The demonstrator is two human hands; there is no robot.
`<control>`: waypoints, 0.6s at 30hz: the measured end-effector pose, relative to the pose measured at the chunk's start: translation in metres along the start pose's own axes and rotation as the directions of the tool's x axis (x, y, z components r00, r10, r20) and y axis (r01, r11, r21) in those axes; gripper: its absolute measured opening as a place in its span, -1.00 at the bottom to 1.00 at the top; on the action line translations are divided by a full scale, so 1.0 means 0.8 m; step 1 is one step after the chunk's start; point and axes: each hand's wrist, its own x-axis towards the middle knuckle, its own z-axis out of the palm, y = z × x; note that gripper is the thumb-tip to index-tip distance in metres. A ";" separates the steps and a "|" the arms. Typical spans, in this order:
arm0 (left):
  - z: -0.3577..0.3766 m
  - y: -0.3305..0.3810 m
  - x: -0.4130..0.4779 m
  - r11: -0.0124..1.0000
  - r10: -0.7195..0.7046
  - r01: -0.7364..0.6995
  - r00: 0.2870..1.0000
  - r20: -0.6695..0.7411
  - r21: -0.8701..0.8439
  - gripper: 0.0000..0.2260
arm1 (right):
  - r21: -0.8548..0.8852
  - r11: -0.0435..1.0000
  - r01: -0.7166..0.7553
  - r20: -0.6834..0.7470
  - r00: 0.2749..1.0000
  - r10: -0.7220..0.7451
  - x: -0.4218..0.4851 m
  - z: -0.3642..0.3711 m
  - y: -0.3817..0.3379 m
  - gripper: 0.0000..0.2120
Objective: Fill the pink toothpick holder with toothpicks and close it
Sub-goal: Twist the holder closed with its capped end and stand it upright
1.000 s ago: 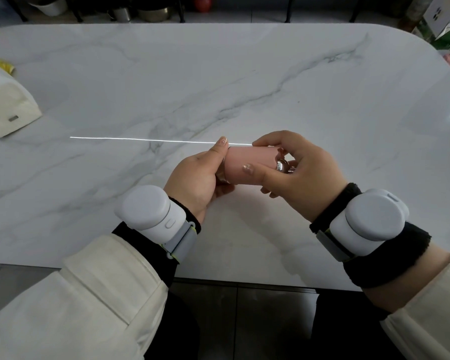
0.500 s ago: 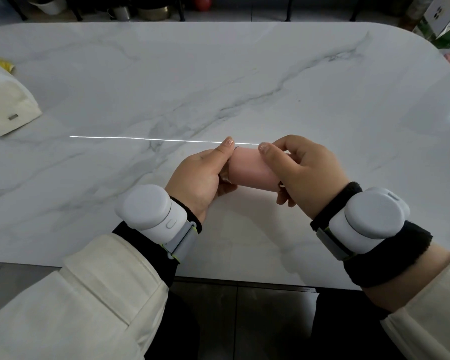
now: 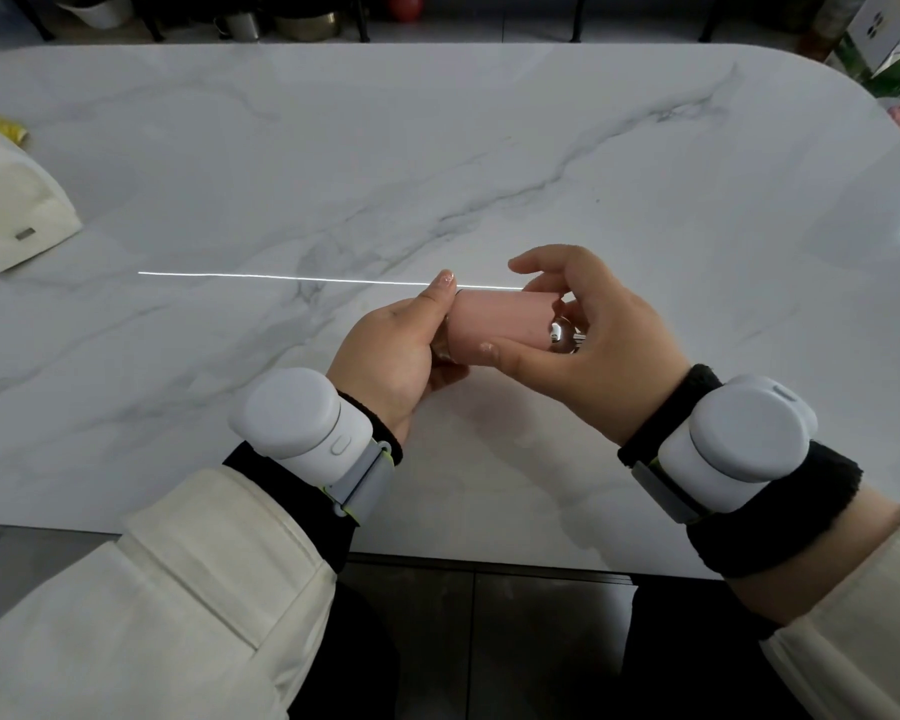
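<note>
The pink toothpick holder [image 3: 500,322] is a short cylinder lying sideways in the air just above the marble table [image 3: 437,148]. My left hand [image 3: 393,353] cups its left end, thumb along the top edge. My right hand [image 3: 601,337] grips the right end: thumb under the pink body, fingers curled over the top. A shiny metal piece [image 3: 562,335] shows at the holder's right end, partly hidden by my right palm. No loose toothpicks are in sight.
A white pouch [image 3: 17,220] with a small metal tag lies at the table's left edge, with a yellow wrapper [image 3: 1,128] behind it. Boxes and green packaging [image 3: 889,49] crowd the far right corner. The table's near edge runs just below my wrists.
My right hand has shifted its grip: the fingers have lifted off the pink body and spread, and the metal end shows again. The holder sits slightly higher and more level.
</note>
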 end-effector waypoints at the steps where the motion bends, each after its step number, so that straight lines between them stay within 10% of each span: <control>1: 0.000 0.000 0.000 1.000 0.000 0.000 1.000 -0.003 -0.001 -0.66 | -0.005 1.000 -0.002 -0.004 1.000 0.002 0.000 0.000 0.000 -0.51; 18: 0.002 0.001 -0.003 1.000 0.002 -0.003 0.999 0.032 0.019 -0.66 | 0.087 0.978 -0.189 -0.041 0.980 0.193 0.003 0.002 0.001 -0.74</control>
